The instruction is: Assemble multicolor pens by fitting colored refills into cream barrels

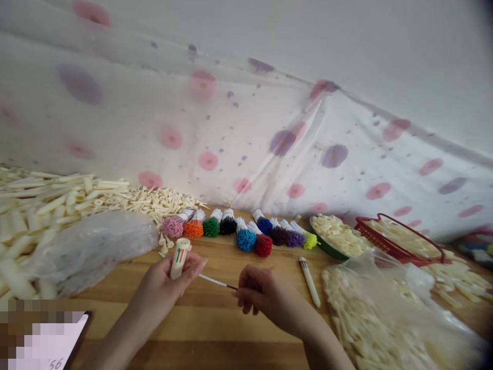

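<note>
My left hand (169, 277) is closed around a short cream pen barrel (179, 259), held upright, with green and red-orange strips showing in its side. A thin white pen refill (213, 279) with a dark end runs between my two hands. My right hand (256, 290) pinches that dark end. The refill's other end reaches the left fingertips; whether they grip it too, I cannot tell. On the wooden table (200, 329), right of my right hand, lies a multicolour pen (309, 282) with a dark-slotted top.
Several bundles of coloured refills (245, 236) line the table's back. Cream pen parts (73, 198) and a clear plastic bag (103, 246) lie left. On the right are a green bowl (327, 246), a red basket (385, 244) and a filled bag (377, 308). A screen (57, 344) sits front left.
</note>
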Demonstrator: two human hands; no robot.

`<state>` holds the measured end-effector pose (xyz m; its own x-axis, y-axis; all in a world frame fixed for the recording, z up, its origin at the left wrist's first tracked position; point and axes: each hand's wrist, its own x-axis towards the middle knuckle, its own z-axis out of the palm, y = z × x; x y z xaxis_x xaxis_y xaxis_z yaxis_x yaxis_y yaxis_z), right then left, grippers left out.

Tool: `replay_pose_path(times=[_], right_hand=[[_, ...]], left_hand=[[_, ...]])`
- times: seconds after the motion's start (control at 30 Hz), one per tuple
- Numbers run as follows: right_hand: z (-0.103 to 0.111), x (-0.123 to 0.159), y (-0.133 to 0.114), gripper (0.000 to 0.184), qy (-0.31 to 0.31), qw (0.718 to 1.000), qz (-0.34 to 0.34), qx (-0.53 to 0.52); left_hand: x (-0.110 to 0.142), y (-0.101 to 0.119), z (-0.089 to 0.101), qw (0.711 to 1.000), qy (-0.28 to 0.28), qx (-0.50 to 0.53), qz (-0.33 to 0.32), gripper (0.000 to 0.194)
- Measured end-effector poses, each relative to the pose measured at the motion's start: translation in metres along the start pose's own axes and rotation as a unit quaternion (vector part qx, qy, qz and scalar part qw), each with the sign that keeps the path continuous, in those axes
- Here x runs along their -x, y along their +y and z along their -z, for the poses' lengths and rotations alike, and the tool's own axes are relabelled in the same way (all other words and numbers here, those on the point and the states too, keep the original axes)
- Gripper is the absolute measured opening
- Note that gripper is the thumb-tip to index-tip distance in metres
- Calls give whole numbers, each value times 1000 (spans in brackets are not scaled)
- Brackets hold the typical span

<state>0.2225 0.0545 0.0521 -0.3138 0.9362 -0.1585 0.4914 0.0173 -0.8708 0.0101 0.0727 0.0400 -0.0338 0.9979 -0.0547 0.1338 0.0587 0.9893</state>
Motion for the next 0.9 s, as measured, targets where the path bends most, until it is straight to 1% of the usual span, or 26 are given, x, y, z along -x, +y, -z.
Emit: replay_pose_path(times=[0.07,0.13,0.23,0.37,0.5,0.6,0.7,0.8,0.9], right_hand=[[-2,4,4,10,32,999,22,2],[-2,5,8,8,53,996,36,-58],[-1,4,12,14,71,982,47,-168],[1,3,14,15,89,969,55,-226],[1,3,16,16,83,967,82,-226],[-3,5,17,17,99,968,105,-207],[-5,6,15,19,120,958,128,-225],[0,7,10,19,147,952,157,-216],[16,11,6,16,213,941,186,-186]], left_hand=[[4,3,-3,999,-19,-6,26,35],[6,4,-5,1000,-9,-2,25,33],[4,0,-5,1000,-11,7,21,34],[1,-6,-5,999,-16,19,20,35],[1,-7,-7,999,-22,32,27,35],[2,-7,-9,999,-20,34,36,35],[3,-7,-13,999,-27,24,32,31],[5,-9,-15,997,-70,-8,26,30],[10,-10,-15,990,-131,-44,-7,28]])
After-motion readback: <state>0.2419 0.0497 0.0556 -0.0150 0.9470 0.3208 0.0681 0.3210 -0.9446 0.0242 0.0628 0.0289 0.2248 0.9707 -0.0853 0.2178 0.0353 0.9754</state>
